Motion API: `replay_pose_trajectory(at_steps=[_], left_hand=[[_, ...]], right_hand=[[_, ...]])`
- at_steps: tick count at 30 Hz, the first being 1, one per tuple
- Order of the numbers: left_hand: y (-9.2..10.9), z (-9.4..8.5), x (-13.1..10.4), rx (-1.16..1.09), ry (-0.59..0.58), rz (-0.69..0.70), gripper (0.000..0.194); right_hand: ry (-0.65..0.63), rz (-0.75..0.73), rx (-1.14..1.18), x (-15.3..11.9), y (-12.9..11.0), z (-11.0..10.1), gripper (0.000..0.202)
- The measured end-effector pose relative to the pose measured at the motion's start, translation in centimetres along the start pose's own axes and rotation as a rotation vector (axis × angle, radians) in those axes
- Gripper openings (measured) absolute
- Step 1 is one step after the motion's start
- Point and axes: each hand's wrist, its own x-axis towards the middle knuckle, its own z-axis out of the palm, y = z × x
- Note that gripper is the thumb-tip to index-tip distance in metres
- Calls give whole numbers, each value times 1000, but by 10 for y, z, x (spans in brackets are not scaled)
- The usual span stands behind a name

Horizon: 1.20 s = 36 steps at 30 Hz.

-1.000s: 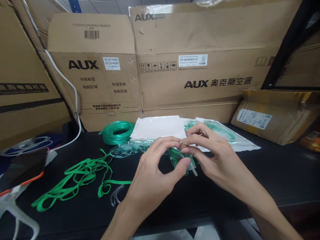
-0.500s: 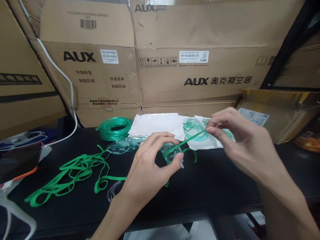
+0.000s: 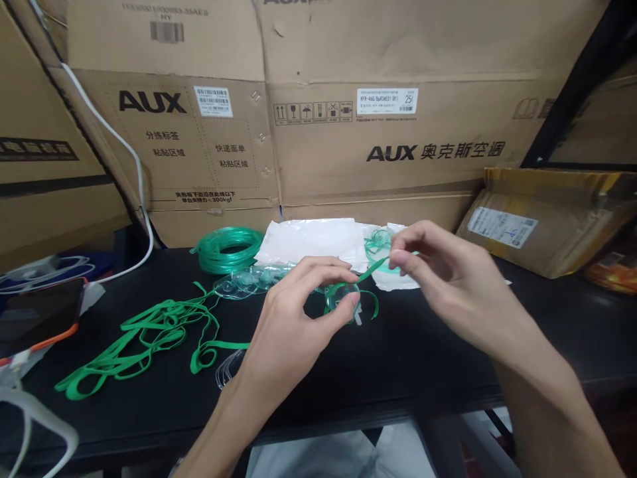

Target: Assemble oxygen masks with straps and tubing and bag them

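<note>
And there it was: the left hand (image 3: 293, 315) had the clear mask (image 3: 343, 300) between curled fingers and thumb, only narrowly parted around its rim. The right hand (image 3: 442, 282) had thumb and fingertips pinched tight on the green strap (image 3: 374, 268), which slanted up from the mask to the right. That split looked deliberate: one side seemed to anchor the light mask while the other kept the strap taut enough to control. A loose tail of strap curled down just right of the mask.

And the layout? The pile of green straps (image 3: 149, 335) lay left on the black table (image 3: 358, 398), probably spread there within easy reach. The nested masks (image 3: 246, 282) lay in a row farther back, the coil of green tubing (image 3: 213, 261) beyond them, the white packet (image 3: 311, 240) at the far side, perhaps to keep the near space workable.

As for position, the mask sat right at the left hand's fingertips, partly hidden by them, and to the left of the right hand, with the strap bridging the space between.
</note>
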Motion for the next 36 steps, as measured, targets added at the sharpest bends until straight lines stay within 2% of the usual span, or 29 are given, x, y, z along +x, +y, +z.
replay_pose_trajectory(at_steps=[2, 3, 6, 8, 12, 15, 19, 21, 25, 29, 33, 36], left_hand=[[-2, 1, 0, -41, 9, -22, 14], [-3, 2, 0, -66, 12, -37, 13], [-4, 4, -1, -186, 10, -104, 10], [-4, 5, -1, -273, 9, -150, 9], [-1, 4, -1, -350, 11, -201, 11], [3, 1, 0, -352, 35, -231, 11], [3, -4, 2, -265, 169, -264, 13], [-1, -5, 2, -198, 190, -287, 17], [-9, -3, 0, -13, 59, -238, 17], [-10, 8, -3, 122, -103, -161, 15], [-10, 18, -8, 104, -291, -72, 28], [-13, 20, -13, 17, -332, -21, 28]], right_hand=[[-123, 66, 63, -1, 2, 7, 6], [-186, 105, 84, -2, 3, 9, 13], [-405, 218, 130, -5, 6, 14, 54], [-503, 257, 198, -5, 6, 17, 67], [-511, 273, 357, -4, 3, 21, 66], [-493, 260, 363, -3, 6, 21, 70], [-445, 256, 343, -3, 13, 8, 73], [-419, 254, 363, -4, 15, -1, 70], [-426, 204, 497, -8, 10, -17, 66], [-528, 176, 638, -10, 4, -22, 73], [-547, 156, 572, -13, 4, -25, 77], [-536, 117, 541, -15, 5, -26, 75]])
